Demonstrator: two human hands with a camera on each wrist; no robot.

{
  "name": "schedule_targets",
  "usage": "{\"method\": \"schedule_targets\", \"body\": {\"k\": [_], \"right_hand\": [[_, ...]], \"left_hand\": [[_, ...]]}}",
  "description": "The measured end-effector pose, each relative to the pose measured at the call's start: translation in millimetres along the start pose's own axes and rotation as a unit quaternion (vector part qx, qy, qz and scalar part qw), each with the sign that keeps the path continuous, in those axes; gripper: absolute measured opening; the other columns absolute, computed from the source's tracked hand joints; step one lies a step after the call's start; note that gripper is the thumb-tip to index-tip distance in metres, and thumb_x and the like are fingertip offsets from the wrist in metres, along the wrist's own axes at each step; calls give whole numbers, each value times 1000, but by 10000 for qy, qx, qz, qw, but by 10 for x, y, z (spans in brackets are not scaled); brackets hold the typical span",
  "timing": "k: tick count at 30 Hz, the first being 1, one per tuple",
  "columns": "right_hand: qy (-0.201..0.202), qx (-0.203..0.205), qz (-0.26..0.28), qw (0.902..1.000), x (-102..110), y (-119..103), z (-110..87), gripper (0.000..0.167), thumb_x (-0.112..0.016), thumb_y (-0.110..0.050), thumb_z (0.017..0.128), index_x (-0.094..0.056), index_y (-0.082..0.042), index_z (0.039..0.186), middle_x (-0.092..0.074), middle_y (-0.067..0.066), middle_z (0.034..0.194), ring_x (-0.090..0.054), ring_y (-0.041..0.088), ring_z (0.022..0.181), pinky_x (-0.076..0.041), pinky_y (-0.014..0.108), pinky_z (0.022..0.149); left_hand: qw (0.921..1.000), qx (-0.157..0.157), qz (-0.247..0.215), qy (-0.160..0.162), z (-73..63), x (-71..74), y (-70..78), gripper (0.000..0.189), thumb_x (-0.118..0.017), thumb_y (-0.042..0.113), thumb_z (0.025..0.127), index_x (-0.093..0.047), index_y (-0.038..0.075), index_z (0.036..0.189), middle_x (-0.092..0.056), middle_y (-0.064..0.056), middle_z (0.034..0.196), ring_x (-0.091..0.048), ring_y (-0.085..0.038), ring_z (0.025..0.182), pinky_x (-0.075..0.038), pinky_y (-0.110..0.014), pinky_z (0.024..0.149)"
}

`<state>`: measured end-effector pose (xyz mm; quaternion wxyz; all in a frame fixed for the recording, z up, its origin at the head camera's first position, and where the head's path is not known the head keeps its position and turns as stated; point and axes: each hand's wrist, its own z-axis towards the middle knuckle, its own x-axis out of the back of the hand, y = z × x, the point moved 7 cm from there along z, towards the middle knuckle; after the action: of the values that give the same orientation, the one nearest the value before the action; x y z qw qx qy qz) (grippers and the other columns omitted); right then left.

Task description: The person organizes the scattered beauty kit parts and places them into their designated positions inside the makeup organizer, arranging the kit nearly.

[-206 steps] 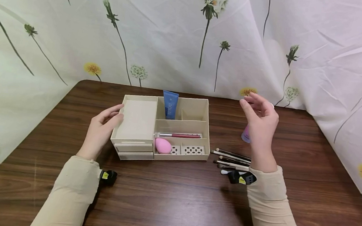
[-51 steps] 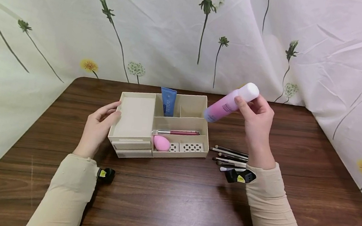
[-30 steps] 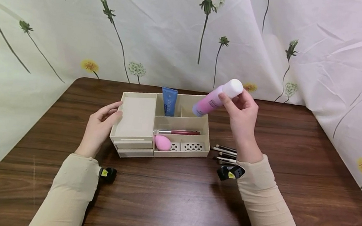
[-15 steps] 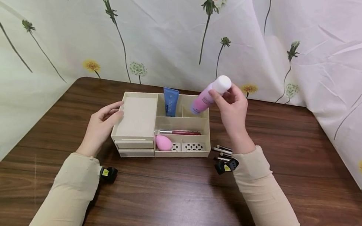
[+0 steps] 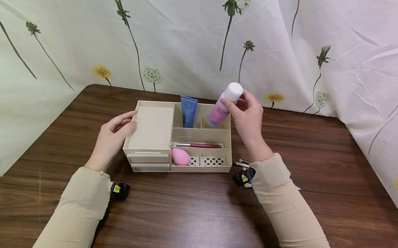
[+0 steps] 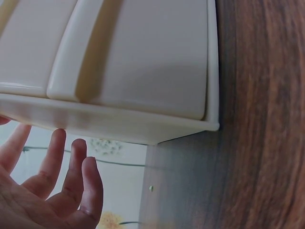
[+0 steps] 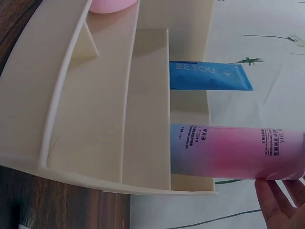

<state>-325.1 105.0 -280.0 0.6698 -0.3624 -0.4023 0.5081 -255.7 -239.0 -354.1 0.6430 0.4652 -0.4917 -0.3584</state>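
My right hand (image 5: 249, 119) grips a pink-and-lilac bottle (image 5: 218, 113) just under its white cap. The bottle leans slightly, its lower end inside the back right compartment of a cream desktop organizer (image 5: 152, 129); in the right wrist view the divider hides its base. Beside it, a blue tube (image 5: 187, 112) stands in the back left compartment. Along the organizer's left side, my left hand (image 5: 112, 136) rests with fingers extended, fingertips (image 6: 58, 136) against the wall. A pink makeup sponge (image 5: 180, 157) sits in the front compartment, and slim dark-red-handled sticks (image 5: 198, 145) lie in the middle one.
Several makeup brushes (image 5: 242, 164) lie right of the organizer, mostly hidden under my right wrist and its camera. The organizer has two drawers (image 5: 148, 158) at its front left. A flower-print cloth (image 5: 190, 37) hangs behind the brown wooden table (image 5: 173, 219).
The bottle first stood on the table at right. My right hand has since picked it up, carried it left, tipped it more upright and lowered its end into the organizer. The left hand stays put.
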Motion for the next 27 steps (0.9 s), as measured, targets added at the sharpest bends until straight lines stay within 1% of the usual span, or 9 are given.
{"method": "schedule_targets", "body": {"k": [5, 9, 12, 16, 23, 27], "right_hand": [[-135, -141, -69, 9998, -52, 45, 19, 45, -78, -21, 85, -65, -3, 124, -68, 15, 117, -65, 25, 104, -54, 32, 83], [-236, -269, -198, 9992, -99, 85, 30, 46, -79, -24, 86, -65, -3, 125, -68, 14, 118, -65, 25, 105, -54, 37, 86], [-251, -337, -292, 9987, -121, 113, 34, 46, -79, -24, 85, -66, -4, 123, -68, 14, 118, -64, 25, 104, -54, 36, 85], [-262, -315, -470, 9981, -145, 132, 30, 45, -80, -25, 84, -66, -4, 121, -69, 14, 116, -64, 25, 104, -52, 33, 82], [-393, -234, -849, 9953, -179, 150, 24, 42, -80, -28, 84, -67, -5, 117, -69, 14, 105, -61, 23, 92, -47, 29, 76], [-514, -258, -1016, 9932, -203, 177, 23, 44, -80, -30, 84, -67, -6, 119, -68, 13, 104, -61, 23, 90, -48, 31, 77]], "left_hand": [[10000, -38, 3, 3, 10, 1, -3, 47, -59, 34, 97, -56, 19, 142, -57, 18, 106, -52, 0, 102, -42, -16, 84], [10000, -48, 8, 33, 15, 9, -7, 47, -60, 34, 97, -57, 18, 141, -57, 18, 106, -52, 0, 101, -42, -16, 83], [10000, -40, -1, 38, 16, 9, -7, 47, -60, 34, 97, -57, 18, 141, -57, 17, 106, -52, 0, 101, -42, -16, 82], [10000, -71, 17, 24, 12, 7, 0, 47, -60, 34, 97, -57, 18, 141, -57, 17, 106, -52, -1, 101, -42, -16, 82], [10000, -78, 16, -29, 7, 1, 1, 48, -60, 34, 97, -56, 18, 142, -57, 19, 105, -53, 1, 99, -43, -14, 81], [10000, -55, 10, -27, 12, 3, -12, 48, -60, 34, 97, -56, 18, 142, -58, 19, 105, -53, 1, 100, -43, -14, 82]]}}
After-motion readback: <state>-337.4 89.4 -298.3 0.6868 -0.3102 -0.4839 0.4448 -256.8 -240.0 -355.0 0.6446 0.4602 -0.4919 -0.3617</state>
